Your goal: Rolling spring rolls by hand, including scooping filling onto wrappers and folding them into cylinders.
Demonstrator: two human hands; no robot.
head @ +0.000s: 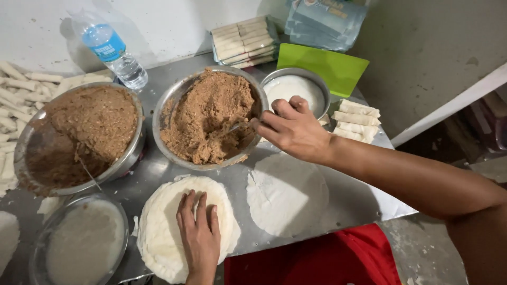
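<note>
The table (338, 203) is bare sheet metal, dull grey and smeared with flour. The steel bowl (163, 105) shines at its rim; its brown filling (206, 116) looks coarse, crumbly and moist. The stack of round wrappers (158, 227) is thin white dough, matt and soft, powdery at the edges. The water bottle (113, 50) is clear glossy plastic. The green cutting sheet (327, 66) is smooth plastic.

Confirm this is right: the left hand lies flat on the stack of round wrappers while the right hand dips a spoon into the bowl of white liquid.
Wrong bowl. In the head view the right hand dips its spoon into the bowl of brown filling; the left hand lies flat on the stack of round wrappers.
</note>
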